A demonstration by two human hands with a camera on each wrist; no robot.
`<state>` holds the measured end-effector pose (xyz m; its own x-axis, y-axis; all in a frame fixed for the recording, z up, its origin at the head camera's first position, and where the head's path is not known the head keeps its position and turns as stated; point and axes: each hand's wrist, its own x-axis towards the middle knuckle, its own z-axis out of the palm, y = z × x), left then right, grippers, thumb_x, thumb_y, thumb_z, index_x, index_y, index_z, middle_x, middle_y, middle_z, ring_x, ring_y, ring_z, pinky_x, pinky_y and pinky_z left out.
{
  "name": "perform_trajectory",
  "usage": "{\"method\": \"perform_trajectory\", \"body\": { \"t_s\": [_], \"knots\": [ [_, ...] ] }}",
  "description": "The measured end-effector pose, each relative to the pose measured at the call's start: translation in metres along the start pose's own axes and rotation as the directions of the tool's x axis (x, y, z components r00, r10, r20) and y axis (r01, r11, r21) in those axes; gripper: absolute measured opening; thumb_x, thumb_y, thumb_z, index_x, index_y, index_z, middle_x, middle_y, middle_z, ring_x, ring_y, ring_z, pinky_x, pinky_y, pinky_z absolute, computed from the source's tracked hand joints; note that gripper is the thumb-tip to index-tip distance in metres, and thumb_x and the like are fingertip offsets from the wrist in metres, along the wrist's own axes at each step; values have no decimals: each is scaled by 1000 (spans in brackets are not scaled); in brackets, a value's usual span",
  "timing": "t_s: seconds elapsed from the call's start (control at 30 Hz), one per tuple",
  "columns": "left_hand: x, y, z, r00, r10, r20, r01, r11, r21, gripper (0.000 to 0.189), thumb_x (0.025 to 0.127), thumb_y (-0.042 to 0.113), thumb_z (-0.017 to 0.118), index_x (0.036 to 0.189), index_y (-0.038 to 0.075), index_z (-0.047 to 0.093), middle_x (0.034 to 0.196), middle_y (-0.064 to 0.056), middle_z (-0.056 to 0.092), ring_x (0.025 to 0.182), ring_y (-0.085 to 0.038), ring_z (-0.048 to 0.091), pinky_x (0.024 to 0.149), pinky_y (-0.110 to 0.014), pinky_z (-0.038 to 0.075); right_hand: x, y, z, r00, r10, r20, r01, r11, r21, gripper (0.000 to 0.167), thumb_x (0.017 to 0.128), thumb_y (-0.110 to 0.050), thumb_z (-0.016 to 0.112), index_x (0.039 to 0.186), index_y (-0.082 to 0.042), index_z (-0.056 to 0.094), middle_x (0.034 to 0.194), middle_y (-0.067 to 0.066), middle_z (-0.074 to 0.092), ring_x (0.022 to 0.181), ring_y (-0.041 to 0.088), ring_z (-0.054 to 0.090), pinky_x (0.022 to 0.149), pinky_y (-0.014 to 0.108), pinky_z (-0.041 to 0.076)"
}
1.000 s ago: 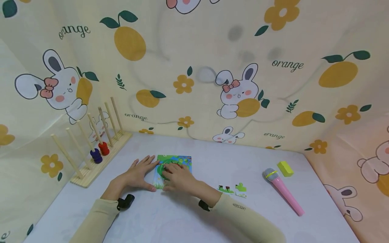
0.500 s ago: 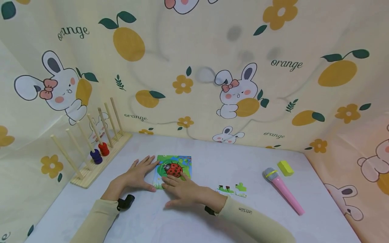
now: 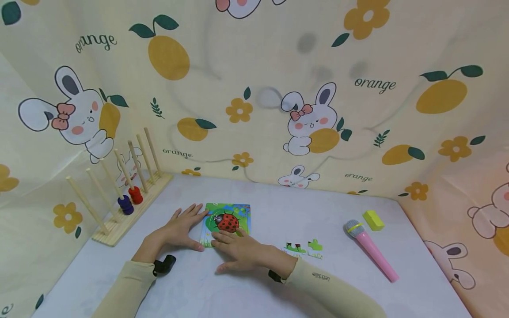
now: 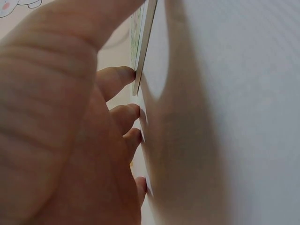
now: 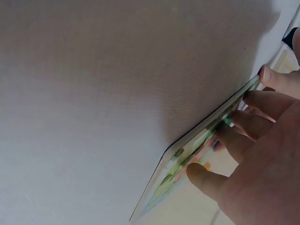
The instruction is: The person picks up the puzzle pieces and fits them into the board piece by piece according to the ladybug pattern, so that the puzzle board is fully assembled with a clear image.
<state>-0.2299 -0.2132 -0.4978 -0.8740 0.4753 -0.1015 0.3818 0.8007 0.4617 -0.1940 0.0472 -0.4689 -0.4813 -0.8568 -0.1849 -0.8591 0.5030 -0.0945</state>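
Note:
A square ladybug jigsaw puzzle (image 3: 226, 221) lies on the table, its red spotted beetle showing on a green leaf. My left hand (image 3: 180, 229) spreads along the puzzle's left side, index fingertip at the upper part of the edge and thumb by the lower left corner. In the left wrist view, fingertips of that hand (image 4: 56, 117) reach the board's pale edge. Over the lower right part of the puzzle lies my right hand (image 3: 242, 251), fingers extended and thumb out on the table side. The right wrist view has its fingertips on the printed surface. Two loose puzzle pieces (image 3: 315, 245) lie beyond the right forearm.
A wooden peg stand (image 3: 109, 236) with blue rings (image 3: 126, 204) and red rings (image 3: 136, 194) stands at the left. Toward the right lie a pink toy microphone (image 3: 374, 251) and a yellow-green block (image 3: 374, 221). A printed cloth (image 3: 254, 57) hangs behind the table.
My right hand has drawn back from over the ladybug toward the near right part of the puzzle, uncovering the beetle. During the last half second both hands have hardly moved.

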Motion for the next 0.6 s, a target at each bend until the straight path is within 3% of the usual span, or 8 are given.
{"method": "perform_trajectory", "body": {
  "t_s": [0.33,0.6],
  "knots": [
    [-1,1,-1,1000,2,8,-2,1000,-16,113,69,64,81,156,9,33,164,-21,17,150,-44,7,113,-70,1,2,2,-1,1000,11,-16,-11,1000,12,73,97,-62,47,154,-17,41,163,1,27,150,25,22,114,60,27],
    [-3,0,-4,1000,26,7,-25,997,-68,93,85,53,72,156,8,33,163,-24,16,149,-46,5,113,-71,-2,3,4,-1,1000,13,-9,-12,998,56,71,97,-60,51,153,-17,41,163,1,27,150,27,21,113,62,26]
  ]
}}
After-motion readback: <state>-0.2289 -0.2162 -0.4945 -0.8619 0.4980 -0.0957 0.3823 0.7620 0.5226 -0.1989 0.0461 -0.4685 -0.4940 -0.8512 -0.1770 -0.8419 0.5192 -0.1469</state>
